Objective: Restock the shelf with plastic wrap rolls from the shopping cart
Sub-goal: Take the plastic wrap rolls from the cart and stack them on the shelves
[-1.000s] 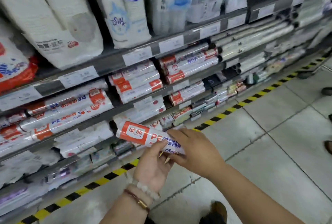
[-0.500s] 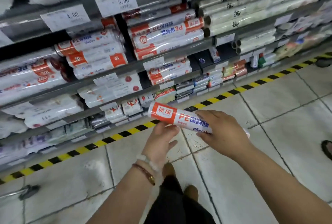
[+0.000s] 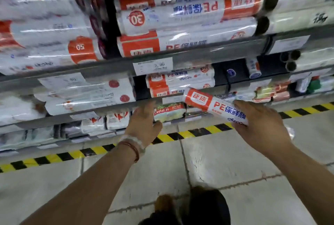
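My right hand [image 3: 260,125] grips a white plastic wrap roll [image 3: 213,104] with an orange end label and blue "PE" print. The roll tilts up to the left, its orange end close to a stack of matching rolls [image 3: 179,82] on a low shelf [image 3: 150,101]. My left hand [image 3: 144,123] is off the roll, fingers straight, reaching toward the shelf edge just left of it. Larger rolls [image 3: 189,17] of the same brand fill the shelf above.
Price tags [image 3: 153,65] hang on the grey shelf rails. Small packets [image 3: 169,112] sit on the lowest shelf. A yellow-and-black floor stripe [image 3: 180,134] runs along the shelf base above grey tiles. My dark shoes [image 3: 191,206] show at the bottom.
My view has dropped closer to the lower shelves. My left hand has let go of the roll and reached forward. My right hand has carried the roll toward the stack.
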